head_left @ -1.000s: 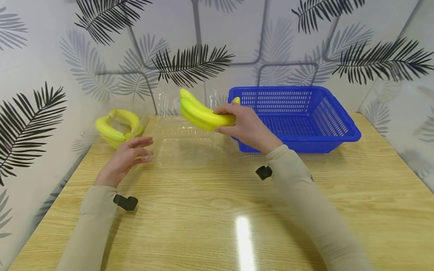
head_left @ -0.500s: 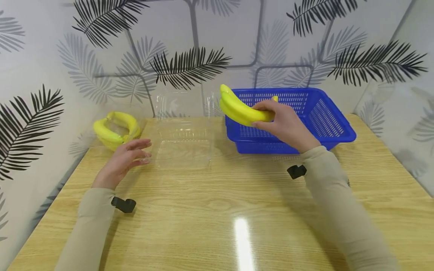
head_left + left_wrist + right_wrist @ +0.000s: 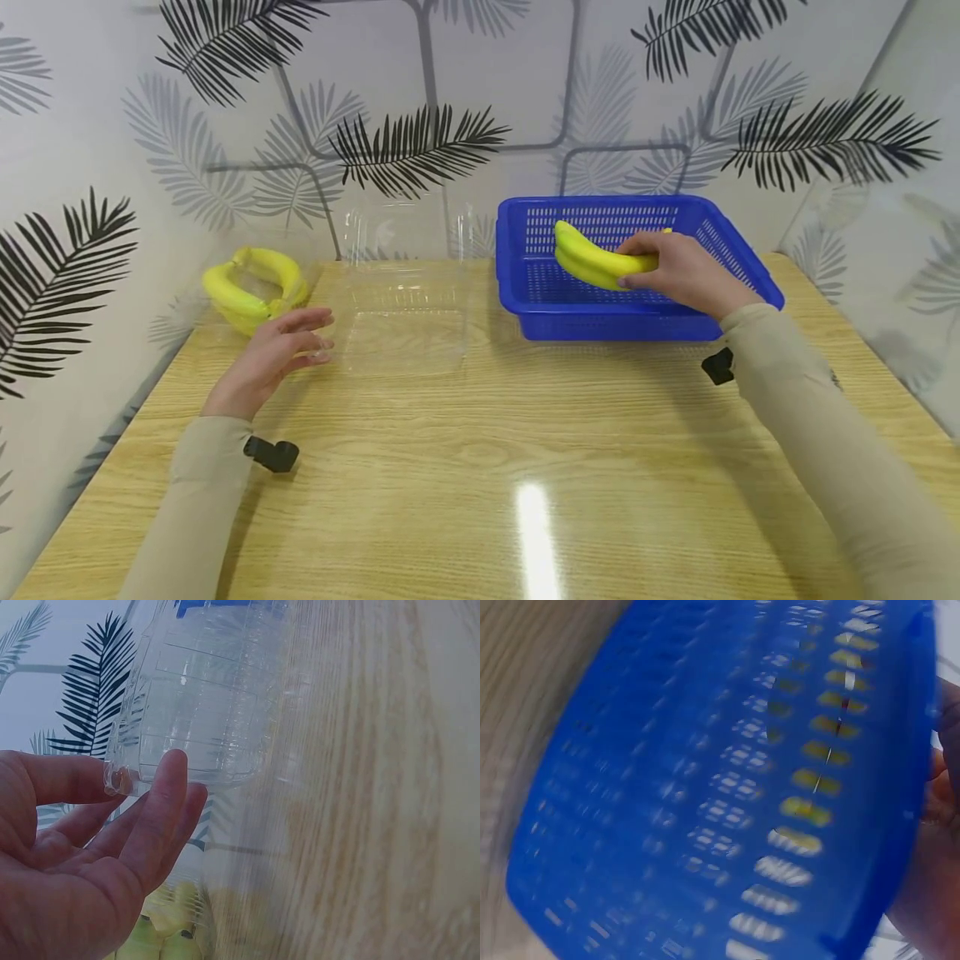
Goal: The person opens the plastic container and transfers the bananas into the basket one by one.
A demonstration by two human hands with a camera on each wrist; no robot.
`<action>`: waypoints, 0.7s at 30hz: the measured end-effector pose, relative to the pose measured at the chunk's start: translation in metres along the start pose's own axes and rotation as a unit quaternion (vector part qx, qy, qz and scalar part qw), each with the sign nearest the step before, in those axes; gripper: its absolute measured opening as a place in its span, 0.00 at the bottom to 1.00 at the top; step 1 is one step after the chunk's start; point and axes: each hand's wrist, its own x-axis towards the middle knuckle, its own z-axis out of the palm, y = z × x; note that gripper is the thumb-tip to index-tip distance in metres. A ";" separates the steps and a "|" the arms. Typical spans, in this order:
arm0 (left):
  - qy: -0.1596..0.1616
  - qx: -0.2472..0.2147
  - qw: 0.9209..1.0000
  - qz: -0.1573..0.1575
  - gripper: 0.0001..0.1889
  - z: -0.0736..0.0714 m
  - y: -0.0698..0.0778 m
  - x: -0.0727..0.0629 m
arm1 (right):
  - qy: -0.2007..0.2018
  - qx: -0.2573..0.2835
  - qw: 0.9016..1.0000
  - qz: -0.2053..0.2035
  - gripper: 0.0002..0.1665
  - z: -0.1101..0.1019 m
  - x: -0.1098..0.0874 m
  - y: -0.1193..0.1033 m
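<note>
A yellow bunch of bananas [image 3: 592, 265] hangs within the blue plastic basket [image 3: 585, 325], gripped at its right end by my right hand [image 3: 690, 271]. In the right wrist view, yellow shows through the slots of the basket wall [image 3: 645, 825], and part of the right hand [image 3: 930, 862] shows past the rim. My left hand [image 3: 273, 358] is raised at the left with loosely bent, spread fingers, holding nothing. Beside its fingertips stands a clear plastic clamshell box [image 3: 408, 337], its lid up. The left wrist view shows the fingers overlapping the clear box [image 3: 202, 697].
Behind the left hand, more bananas [image 3: 228, 292] lie in another clear plastic box at the table's left. All stands on a wood-grain table [image 3: 420, 450] against a wall [image 3: 510, 75] with a leaf pattern.
My right hand has carried the bananas rightward from over the clear box, then lowered them into the basket's opening. The left hand has hardly moved.
</note>
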 end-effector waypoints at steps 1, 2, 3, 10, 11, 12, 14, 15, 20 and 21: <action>0.000 0.001 1.000 0.000 0.30 0.000 0.000 0.000 | -0.011 -0.003 1.000 0.003 0.19 0.000 0.001 0.003; 0.001 0.002 1.000 0.001 0.29 0.000 0.000 0.000 | -0.020 -0.006 1.000 0.005 0.19 0.000 0.003 0.006; 0.001 0.004 1.000 0.002 0.29 0.000 0.000 0.000 | -0.028 -0.008 1.000 0.006 0.18 0.001 0.004 0.008; 0.004 0.000 1.000 0.002 0.29 0.001 -0.001 -0.001 | -0.076 -0.023 0.997 -0.004 0.18 0.007 0.016 0.020; 0.004 -0.002 1.000 0.002 0.29 0.001 -0.001 -0.001 | -0.083 -0.028 0.996 -0.008 0.18 0.008 0.017 0.021; 0.004 -0.005 1.000 0.000 0.29 0.001 -0.001 0.000 | -0.090 -0.033 0.995 -0.013 0.18 0.009 0.018 0.022; 0.003 -0.008 1.000 -0.001 0.30 0.001 -0.001 0.001 | -0.099 -0.046 0.994 -0.021 0.18 0.009 0.019 0.025; 0.003 -0.009 1.000 -0.002 0.30 0.001 -0.001 0.001 | -0.104 -0.051 0.993 -0.024 0.18 0.009 0.019 0.026; 0.003 -0.012 1.000 -0.003 0.30 0.000 0.000 0.002 | -0.128 -0.064 0.990 -0.021 0.17 0.005 0.020 0.030; 0.003 -0.014 1.000 -0.003 0.30 -0.001 0.000 0.002 | -0.134 -0.063 0.989 -0.019 0.17 0.004 0.020 0.030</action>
